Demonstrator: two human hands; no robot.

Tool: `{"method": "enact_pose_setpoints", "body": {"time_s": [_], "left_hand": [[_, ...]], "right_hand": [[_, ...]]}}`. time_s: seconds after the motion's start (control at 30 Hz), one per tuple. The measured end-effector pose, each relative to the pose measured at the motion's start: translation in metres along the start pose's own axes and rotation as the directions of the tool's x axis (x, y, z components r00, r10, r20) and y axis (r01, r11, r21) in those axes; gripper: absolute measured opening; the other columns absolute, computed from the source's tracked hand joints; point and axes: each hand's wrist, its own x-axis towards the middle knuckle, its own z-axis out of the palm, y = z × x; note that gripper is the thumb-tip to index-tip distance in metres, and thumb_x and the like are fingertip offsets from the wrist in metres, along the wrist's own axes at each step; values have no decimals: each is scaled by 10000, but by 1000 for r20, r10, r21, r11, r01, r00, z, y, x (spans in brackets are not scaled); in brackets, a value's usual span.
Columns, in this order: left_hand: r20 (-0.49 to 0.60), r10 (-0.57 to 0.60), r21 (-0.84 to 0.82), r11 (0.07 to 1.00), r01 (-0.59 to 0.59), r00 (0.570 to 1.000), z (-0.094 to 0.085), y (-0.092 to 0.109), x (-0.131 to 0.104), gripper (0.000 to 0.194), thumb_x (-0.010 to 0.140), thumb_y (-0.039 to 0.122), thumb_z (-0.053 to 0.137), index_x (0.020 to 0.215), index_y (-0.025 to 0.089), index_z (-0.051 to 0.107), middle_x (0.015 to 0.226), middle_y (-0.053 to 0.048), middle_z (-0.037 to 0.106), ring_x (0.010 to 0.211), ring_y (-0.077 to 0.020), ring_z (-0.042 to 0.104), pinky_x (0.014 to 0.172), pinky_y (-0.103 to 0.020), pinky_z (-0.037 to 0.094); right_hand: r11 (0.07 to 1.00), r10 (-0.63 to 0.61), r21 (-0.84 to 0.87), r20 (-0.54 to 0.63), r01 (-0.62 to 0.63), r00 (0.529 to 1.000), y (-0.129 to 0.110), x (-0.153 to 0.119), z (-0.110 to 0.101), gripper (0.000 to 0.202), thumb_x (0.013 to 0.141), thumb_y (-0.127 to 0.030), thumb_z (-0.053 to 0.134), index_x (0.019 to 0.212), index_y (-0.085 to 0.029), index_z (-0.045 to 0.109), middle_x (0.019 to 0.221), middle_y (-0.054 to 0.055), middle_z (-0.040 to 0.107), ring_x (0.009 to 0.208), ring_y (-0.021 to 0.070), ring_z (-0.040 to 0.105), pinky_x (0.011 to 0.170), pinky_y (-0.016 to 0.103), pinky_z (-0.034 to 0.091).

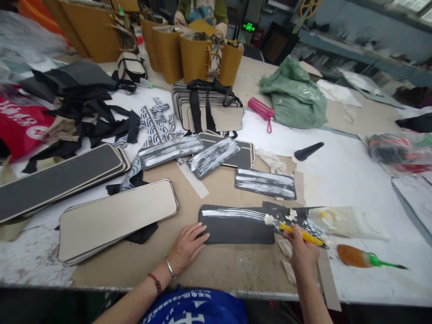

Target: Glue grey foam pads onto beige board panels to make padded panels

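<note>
My left hand lies flat with its fingertips on the left end of a dark grey rectangular panel. A streak of white paste runs along the panel's upper edge. In my right hand is a brush with a yellow handle, its paste-covered tip touching the streak's right end. Beside the brush, a dark paste-smeared board carries white lumps, and a translucent plastic container lies partly over it. Above are more grey pieces streaked with white: one on the right, one in the middle, one on the left.
Stacks of beige and grey panels lie to the left. An amber bottle with a green nozzle is at right. Further back are strapped panels, a pink pouch, a green bag, mustard bags and a person.
</note>
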Motion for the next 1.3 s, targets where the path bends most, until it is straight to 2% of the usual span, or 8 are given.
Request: {"method": "enact_pose_setpoints", "body": {"time_s": [0.1, 0.3, 0.4, 0.5, 0.67, 0.8, 1.0, 1.3], "left_hand": [[27, -67, -102, 992, 69, 997, -6, 3, 4, 308, 827, 172, 444, 1122, 208, 523, 1134, -92, 578, 1119, -217, 483, 908, -412, 435], [106, -403, -436, 803, 407, 909, -20, 3, 17, 265, 868, 203, 322, 1115, 185, 416, 1048, -90, 623, 986, -161, 576, 858, -348, 475], [125, -453, -516, 730, 448, 882, -22, -1, 20, 209, 876, 210, 295, 1054, 184, 402, 1014, -91, 631, 973, -159, 584, 839, -351, 484], [116, -434, -482, 762, 432, 894, -21, -3, 21, 196, 878, 199, 280, 1020, 190, 415, 974, -78, 635, 932, -156, 597, 802, -342, 498], [97, -153, -194, 966, 169, 984, -21, -3, 16, 234, 839, 225, 405, 1059, 159, 453, 1001, -106, 618, 931, -194, 589, 823, -369, 497], [75, 20, -47, 999, -16, 997, -21, -4, 12, 375, 782, 277, 539, 1112, 125, 445, 1064, -138, 599, 1025, -231, 549, 876, -395, 477], [39, 37, 5, 999, -38, 999, -12, -10, 9, 293, 838, 272, 479, 1104, 148, 466, 1032, -107, 620, 997, -193, 574, 853, -361, 503], [-11, 66, 41, 997, -65, 998, -8, -8, 9, 222, 855, 260, 436, 1031, 162, 531, 1014, -94, 629, 969, -191, 588, 823, -344, 520]], "right_hand": [[1000, 16, -8, -1, -16, 1000, -16, -21, -2, 458, 653, -519, 641, 852, -109, 605, 651, 36, 627, 587, 184, 610, 607, 319, 534], [999, 19, 31, 375, -33, 927, -44, -111, 42, 401, 701, -509, 610, 848, -136, 615, 772, 65, 646, 642, 195, 622, 614, 325, 529], [997, 22, 57, 476, -56, 879, -48, -148, 72, 397, 717, -530, 576, 804, -145, 617, 705, 53, 639, 614, 197, 618, 588, 321, 527], [996, 34, 50, 507, -68, 862, -46, -163, 89, 386, 714, -538, 569, 785, -161, 612, 657, 43, 634, 590, 201, 615, 571, 316, 520], [1000, 14, -31, 366, -3, 931, -29, -135, 66, 408, 707, -558, 561, 804, -164, 604, 674, 52, 643, 586, 211, 616, 580, 325, 500], [988, -1, -150, 199, 31, 980, -11, -92, 21, 455, 710, -584, 540, 832, -150, 603, 621, 46, 638, 605, 222, 620, 632, 342, 480], [943, -27, -332, 9, 28, 1000, 2, -50, -25, 547, 666, -666, 508, 784, -147, 634, 554, 52, 632, 606, 243, 622, 617, 332, 453], [900, -227, -376, 23, 219, 974, -23, -32, -40, 500, 731, -631, 473, 822, -157, 600, 633, 53, 628, 614, 221, 606, 625, 331, 454]]}}
